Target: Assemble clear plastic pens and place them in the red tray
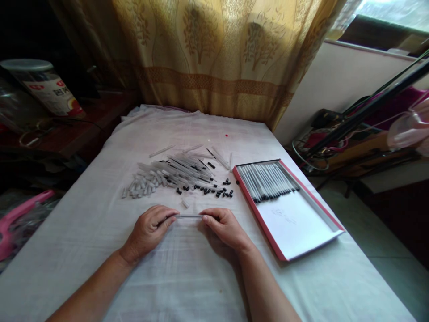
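Note:
Between my two hands, level above the white cloth, is a thin grey pen (pixel 189 216). My left hand (pixel 149 230) pinches its left end, and my right hand (pixel 225 226) pinches the right end; both ends are hidden by fingers. Just beyond it lies a single clear cap (pixel 185 204). Farther off spreads a pile of clear pen barrels (pixel 182 166), mixed with dark thin refills. Clear caps (pixel 144 184) are heaped at the pile's left, and small black plugs (pixel 221 191) are scattered along its right front.
A shallow red-edged box (pixel 291 232) at the right holds a row of pens (pixel 266 181) at its far end. Behind the cloth-covered table (pixel 100 201) hangs a gold curtain (pixel 214 49). A plastic jar (pixel 50 87) stands at the left, above a pink handle (pixel 20 219).

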Tool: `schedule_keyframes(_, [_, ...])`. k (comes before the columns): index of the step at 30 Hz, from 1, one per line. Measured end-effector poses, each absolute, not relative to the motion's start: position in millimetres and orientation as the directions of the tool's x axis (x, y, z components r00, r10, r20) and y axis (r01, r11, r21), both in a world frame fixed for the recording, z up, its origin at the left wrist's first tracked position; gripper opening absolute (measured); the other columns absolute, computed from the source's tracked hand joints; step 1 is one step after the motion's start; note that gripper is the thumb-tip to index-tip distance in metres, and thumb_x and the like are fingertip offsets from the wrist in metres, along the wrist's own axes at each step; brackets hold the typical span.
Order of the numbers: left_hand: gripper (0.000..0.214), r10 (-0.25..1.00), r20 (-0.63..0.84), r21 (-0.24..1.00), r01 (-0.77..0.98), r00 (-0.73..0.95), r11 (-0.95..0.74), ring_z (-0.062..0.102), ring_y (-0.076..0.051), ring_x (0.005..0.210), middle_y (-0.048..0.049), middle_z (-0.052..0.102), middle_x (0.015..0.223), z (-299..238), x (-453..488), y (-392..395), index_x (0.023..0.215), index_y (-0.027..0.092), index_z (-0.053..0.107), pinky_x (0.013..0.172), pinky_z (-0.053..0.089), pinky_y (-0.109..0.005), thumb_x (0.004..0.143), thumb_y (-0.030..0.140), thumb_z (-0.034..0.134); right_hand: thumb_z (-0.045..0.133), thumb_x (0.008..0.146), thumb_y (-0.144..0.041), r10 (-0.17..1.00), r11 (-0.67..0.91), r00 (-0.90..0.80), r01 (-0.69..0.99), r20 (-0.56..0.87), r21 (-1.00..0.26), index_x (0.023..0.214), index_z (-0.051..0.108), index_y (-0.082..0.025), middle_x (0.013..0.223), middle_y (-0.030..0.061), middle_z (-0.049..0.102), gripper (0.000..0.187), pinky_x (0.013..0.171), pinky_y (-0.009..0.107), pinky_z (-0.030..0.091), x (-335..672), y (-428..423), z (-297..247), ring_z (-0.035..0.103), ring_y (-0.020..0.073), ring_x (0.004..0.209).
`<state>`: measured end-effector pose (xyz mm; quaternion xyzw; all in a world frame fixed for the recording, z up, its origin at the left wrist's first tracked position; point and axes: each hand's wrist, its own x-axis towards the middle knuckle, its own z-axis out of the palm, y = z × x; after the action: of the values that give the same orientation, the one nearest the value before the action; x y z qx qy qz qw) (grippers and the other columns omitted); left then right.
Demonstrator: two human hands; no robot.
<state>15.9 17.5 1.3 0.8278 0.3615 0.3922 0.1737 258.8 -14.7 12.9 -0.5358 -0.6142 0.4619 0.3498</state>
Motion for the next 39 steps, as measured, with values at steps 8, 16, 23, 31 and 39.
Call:
schedule_keyframes(8, [0.022,0.860,0.367,0.720,0.478,0.354,-0.503,0.070,-0.017,0.082,-0.0045,0.074,0.092,-5,16,21,0.101,0.022,0.072,0.075,0.056,-0.026,0.089,0.033,0.057,0.054,0.085,-0.025,0.992,0.042,-0.123,0.412,-0.010,-0.910,0.090,0.075,-0.019,0.084,0.0041,0.075,0.023,0.073,0.028,0.053,254,-18,18,0.068,0.0189,0.079])
schedule_keyframes(16, [0.039,0.945,0.239,0.837,0.445,0.223,-0.317,0.069,-0.019,0.091,-0.0095,0.072,0.106,-9,15,24,0.119,0.018,0.063,0.080,0.058,-0.032,0.088,0.040,0.056,0.065,0.078,-0.043,0.781,0.044,0.516,0.515,0.351,-0.856,0.093,0.078,-0.018,0.096,0.0109,0.075,0.032,0.088,0.041,0.052,359,0,35,0.068,0.0255,0.093])
schedule_keyframes(23, [0.033,0.923,0.285,0.783,0.492,0.261,-0.380,0.071,-0.020,0.088,-0.0079,0.074,0.101,-9,20,25,0.109,0.019,0.069,0.082,0.058,-0.034,0.086,0.039,0.056,0.061,0.076,-0.042,0.593,-0.589,0.787,0.569,0.170,-0.574,0.100,0.079,-0.019,0.100,0.0131,0.077,0.038,0.080,0.039,0.052,478,28,27,0.069,0.0309,0.094])
schedule_keyframes(31, [0.030,0.908,0.317,0.732,0.537,0.275,-0.419,0.071,-0.020,0.089,-0.0065,0.075,0.098,-8,18,25,0.104,0.020,0.071,0.081,0.058,-0.032,0.086,0.039,0.054,0.056,0.079,-0.040,0.657,-0.655,0.748,0.628,0.093,-0.420,0.102,0.079,-0.023,0.102,0.0129,0.076,0.037,0.074,0.037,0.050,468,35,6,0.069,0.0315,0.091])
schedule_keyframes(39, [0.027,0.868,0.430,0.687,0.533,0.251,-0.494,0.068,-0.017,0.074,-0.0038,0.073,0.078,12,17,19,0.084,0.021,0.070,0.072,0.056,-0.027,0.090,0.039,0.052,0.054,0.082,-0.037,0.697,-0.635,0.709,0.677,0.102,-0.372,0.111,0.076,-0.022,0.100,0.0126,0.074,0.040,0.077,0.037,0.050,462,26,15,0.068,0.0295,0.091])
